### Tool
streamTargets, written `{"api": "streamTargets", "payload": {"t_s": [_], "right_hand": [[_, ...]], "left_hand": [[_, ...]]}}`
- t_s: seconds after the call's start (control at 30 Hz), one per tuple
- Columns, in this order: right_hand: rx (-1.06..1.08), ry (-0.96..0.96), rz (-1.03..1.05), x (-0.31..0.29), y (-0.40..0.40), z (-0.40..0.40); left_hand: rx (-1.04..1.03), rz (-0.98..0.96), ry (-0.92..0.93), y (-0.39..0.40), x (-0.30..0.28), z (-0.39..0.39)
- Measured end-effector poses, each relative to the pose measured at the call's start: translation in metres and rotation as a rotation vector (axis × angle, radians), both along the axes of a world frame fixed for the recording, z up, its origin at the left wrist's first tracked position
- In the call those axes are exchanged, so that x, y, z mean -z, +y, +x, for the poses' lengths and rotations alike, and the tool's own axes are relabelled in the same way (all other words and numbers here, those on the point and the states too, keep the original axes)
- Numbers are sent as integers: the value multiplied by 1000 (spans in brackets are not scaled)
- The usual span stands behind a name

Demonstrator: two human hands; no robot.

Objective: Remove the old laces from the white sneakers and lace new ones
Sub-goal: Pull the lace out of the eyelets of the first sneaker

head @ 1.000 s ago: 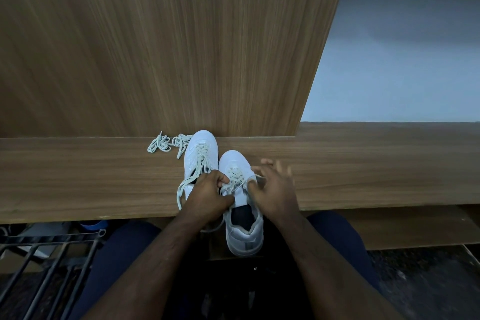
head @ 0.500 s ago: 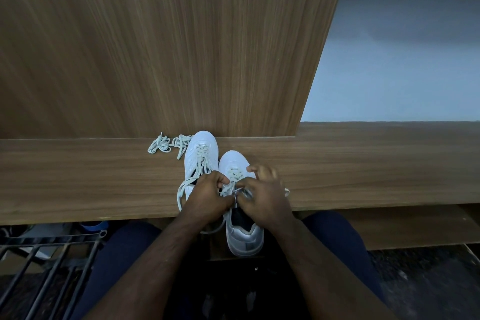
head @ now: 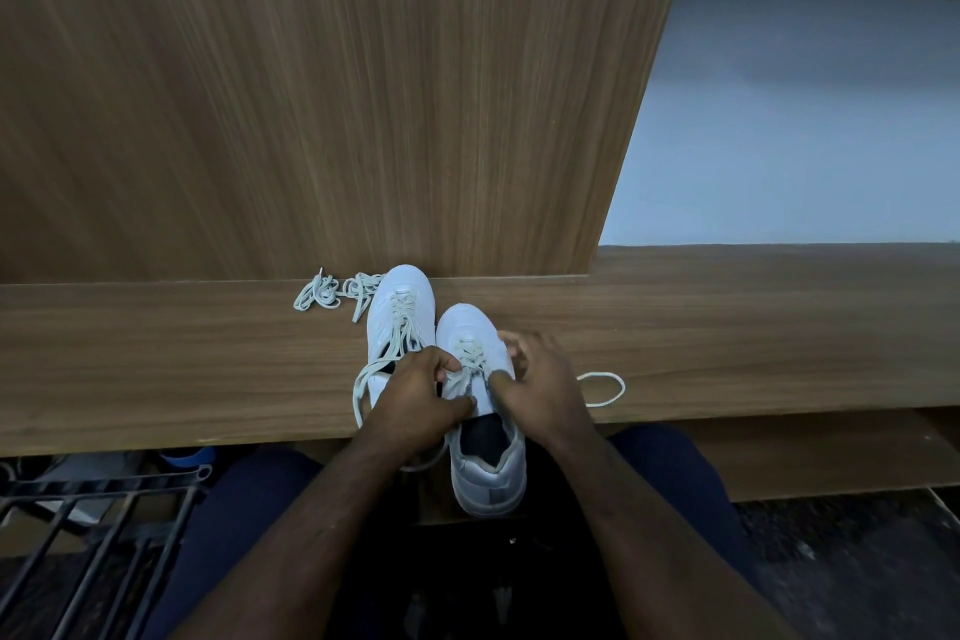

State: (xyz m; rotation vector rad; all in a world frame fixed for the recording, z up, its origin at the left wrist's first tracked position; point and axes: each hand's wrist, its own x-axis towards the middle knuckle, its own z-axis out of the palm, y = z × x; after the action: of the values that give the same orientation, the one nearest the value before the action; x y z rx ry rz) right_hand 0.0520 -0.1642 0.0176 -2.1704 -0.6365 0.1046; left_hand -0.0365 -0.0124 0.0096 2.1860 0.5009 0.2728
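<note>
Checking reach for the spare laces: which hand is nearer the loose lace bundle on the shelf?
Left. The left hand is just right of and below the lace bundle; the right hand lies farther right, beyond both sneakers.

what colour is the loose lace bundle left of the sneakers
Off-white, slightly greyish loose lace bundle, clearest in the head view.

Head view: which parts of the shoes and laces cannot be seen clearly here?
- Right shoe: its upper eyelets, hidden by both hands.
- Left shoe: its heel, hidden by the left hand.
- Lace loop: its end, hidden by the right hand.
- Lace pile: too small to count.
</note>
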Motion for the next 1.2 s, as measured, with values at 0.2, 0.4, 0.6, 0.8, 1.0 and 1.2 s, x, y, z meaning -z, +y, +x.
{"api": "streamTargets", "payload": {"t_s": [0.2,0.4,0.6,0.8,1.0,1.2], "right_hand": [[-44,-5,-74,4,2,-3],[93,13,-24,3,-9,10],[73,41,-35,4,-8,9],[56,45,-18,4,-5,6],[51,53,-5,8,-1,7],[70,77,-8,11,-2,9]], "left_hand": [[11,114,40,-9,-2,-5],[-74,162,95,-5,-7,-6],[-36,205,160,-4,-9,-10],[-26,376,13,-19,-13,-1],[-34,490,14,-24,-18,19],[-221,246,-22,-2,-25,14]]}}
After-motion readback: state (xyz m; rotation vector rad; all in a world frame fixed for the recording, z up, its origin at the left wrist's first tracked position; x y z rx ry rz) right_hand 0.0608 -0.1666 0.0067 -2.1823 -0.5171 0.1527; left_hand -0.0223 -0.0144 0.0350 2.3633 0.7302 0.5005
